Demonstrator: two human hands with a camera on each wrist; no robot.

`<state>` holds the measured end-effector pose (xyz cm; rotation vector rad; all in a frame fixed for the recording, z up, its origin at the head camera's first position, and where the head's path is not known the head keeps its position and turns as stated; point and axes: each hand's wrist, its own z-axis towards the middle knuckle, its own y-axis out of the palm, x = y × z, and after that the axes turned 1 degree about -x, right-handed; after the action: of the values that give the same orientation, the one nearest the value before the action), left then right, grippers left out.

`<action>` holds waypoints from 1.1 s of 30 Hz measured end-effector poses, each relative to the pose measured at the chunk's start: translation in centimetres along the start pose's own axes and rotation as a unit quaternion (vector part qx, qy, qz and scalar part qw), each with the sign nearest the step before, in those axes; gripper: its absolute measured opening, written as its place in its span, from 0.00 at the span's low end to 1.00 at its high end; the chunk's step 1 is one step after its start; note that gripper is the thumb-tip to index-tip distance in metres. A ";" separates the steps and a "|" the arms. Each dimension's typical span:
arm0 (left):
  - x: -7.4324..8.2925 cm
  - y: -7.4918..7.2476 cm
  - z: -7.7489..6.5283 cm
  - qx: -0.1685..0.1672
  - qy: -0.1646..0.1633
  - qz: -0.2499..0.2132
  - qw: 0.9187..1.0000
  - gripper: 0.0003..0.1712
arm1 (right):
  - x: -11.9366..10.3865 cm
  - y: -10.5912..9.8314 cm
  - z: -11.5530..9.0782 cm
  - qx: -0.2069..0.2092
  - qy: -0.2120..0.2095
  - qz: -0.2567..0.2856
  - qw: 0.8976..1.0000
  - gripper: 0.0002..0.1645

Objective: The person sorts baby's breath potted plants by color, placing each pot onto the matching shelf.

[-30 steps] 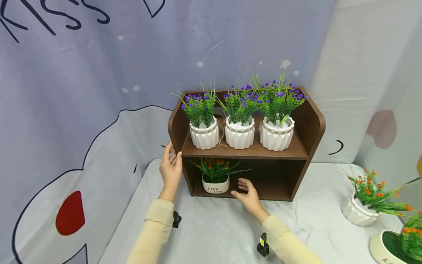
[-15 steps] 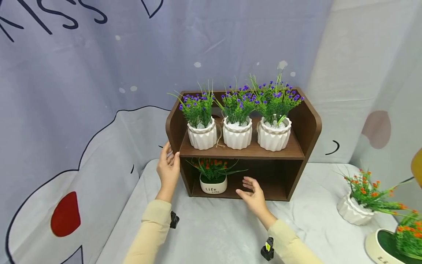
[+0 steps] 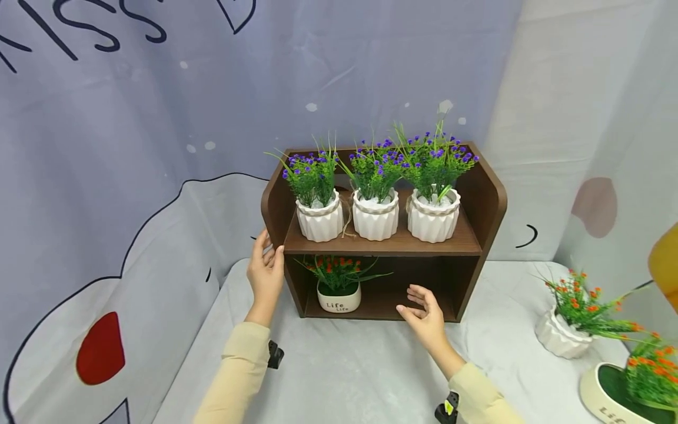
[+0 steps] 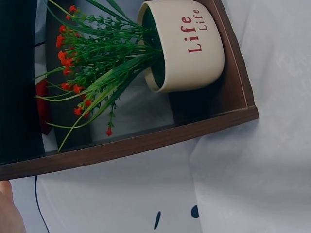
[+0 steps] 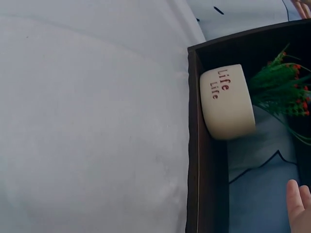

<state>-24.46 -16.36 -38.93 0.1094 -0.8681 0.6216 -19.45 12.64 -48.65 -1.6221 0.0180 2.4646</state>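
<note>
In the head view, a dark brown two-tier wooden shelf (image 3: 382,246) stands on the table. My left hand (image 3: 263,275) rests at its left side panel, with the thumb at the front edge and fingers along the outer face. A cream oval pot (image 3: 339,301) marked "Life" sits at the left of the lower tier, holding an artificial plant with red-orange flowers (image 4: 68,60). My right hand (image 3: 428,321), fingers apart and holding nothing, is in front of the lower tier, right of the pot. On the upper tier stand three white fluted pots (image 3: 375,222) of purple flowers (image 3: 389,158).
Off to the right on the table are a white fluted pot (image 3: 562,337) with orange flowers and another cream oval pot (image 3: 609,400), partly cut off. A printed curtain (image 3: 212,118) hangs behind the shelf. Pale cloth (image 3: 339,371) covers the table.
My right hand has drawn away from the cream pot toward the right. The left hand stays at the shelf's side. The whole head view has shifted slightly, so the shelf appears further left.
</note>
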 end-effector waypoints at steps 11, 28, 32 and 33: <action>0.2 -0.4 0.2 -0.027 -0.006 -0.007 1.000 0.25 | 2.1 -3.6 -0.8 0.039 -0.013 -0.015 0.999 0.31; 0.5 -1.0 0.7 -0.050 -0.025 -0.034 0.998 0.26 | 3.5 -7.7 -1.9 0.087 0.043 -0.069 0.993 0.30; 0.4 -1.0 0.8 -0.048 -0.032 -0.050 0.997 0.26 | 3.4 -8.6 -2.0 0.102 0.053 -0.071 0.991 0.29; 0.5 -1.1 0.8 -0.050 -0.031 -0.051 0.997 0.26 | 3.5 -8.8 -2.0 0.107 0.057 -0.072 0.990 0.29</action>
<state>-24.18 -17.30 -37.89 0.0834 -0.9464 0.4799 -17.54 21.61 -51.75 -1.6090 0.1684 2.1788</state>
